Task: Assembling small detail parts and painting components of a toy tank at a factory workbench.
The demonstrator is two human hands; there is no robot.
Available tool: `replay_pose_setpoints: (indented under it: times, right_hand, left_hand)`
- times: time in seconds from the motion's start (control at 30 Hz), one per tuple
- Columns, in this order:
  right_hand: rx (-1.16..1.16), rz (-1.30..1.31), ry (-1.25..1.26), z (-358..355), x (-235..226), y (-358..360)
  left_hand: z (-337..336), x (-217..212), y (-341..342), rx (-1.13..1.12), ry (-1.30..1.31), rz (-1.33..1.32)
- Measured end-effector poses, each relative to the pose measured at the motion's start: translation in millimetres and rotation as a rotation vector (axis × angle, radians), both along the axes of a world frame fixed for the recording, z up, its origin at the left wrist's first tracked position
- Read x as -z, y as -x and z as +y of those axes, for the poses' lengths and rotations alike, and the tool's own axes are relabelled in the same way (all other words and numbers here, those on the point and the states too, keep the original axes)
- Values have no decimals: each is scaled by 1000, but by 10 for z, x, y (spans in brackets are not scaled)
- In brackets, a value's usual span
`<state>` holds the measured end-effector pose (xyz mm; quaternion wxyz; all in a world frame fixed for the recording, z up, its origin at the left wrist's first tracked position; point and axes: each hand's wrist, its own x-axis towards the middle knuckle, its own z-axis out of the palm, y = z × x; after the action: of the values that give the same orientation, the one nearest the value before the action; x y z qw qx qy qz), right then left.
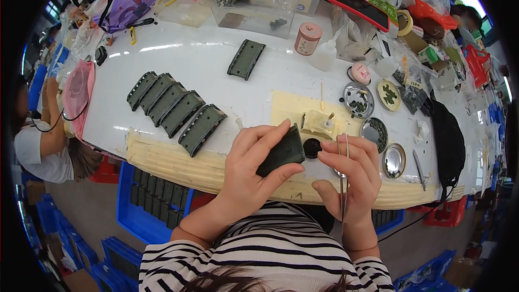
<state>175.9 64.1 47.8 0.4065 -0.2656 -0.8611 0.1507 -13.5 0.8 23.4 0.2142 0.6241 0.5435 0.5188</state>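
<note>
Item: left hand [248, 159]. Fingers bent and grasping a curved dark green piece [284, 154]; index finger along its upper edge, thumb at its lower corner. The piece is held tilted above the near edge of the white table [200, 48], in front of the wearer's striped top [281, 238].

Item: right hand [354, 173]. Fingers curled round slim metal tweezers [344, 173], whose shanks run down across the palm. Thumb and index fingertip stand apart from each other. The index fingertip is close to a small black round container [312, 148]; contact cannot be told.

Item: similar green pieces [201, 130], in a slanting row at left; a single green piece [246, 59] lies apart, farther back.

Item: yellowish block [319, 123], beyond the black container, on a pale yellow sheet [281, 109].

Item: metal dish [387, 136] with small green bits, right of the block; a shiny silver dish [394, 160] nearer the wearer.

Markings: pink canister [308, 39], printed with a label of small lettering and decoration; pink-lidded tin [360, 73], bearing a small darker print; clear plastic bag [416, 75], with dark characters on a pale tag.
</note>
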Motion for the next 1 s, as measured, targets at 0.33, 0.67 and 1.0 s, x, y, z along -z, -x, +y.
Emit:
replay_pose_setpoints:
  times: [0.33, 0.67, 1.0]
  right_hand:
    - [110, 76, 93, 61, 99, 9]
    - [298, -157, -56, 461, 119, 70]
    - [271, -73, -52, 491, 139, 76]
  left_hand:
    - [38, -93, -7, -286, -175, 534]
    - [50, -168, -1, -235, -74, 603]
    - [73, -177, -5, -211, -67, 595]
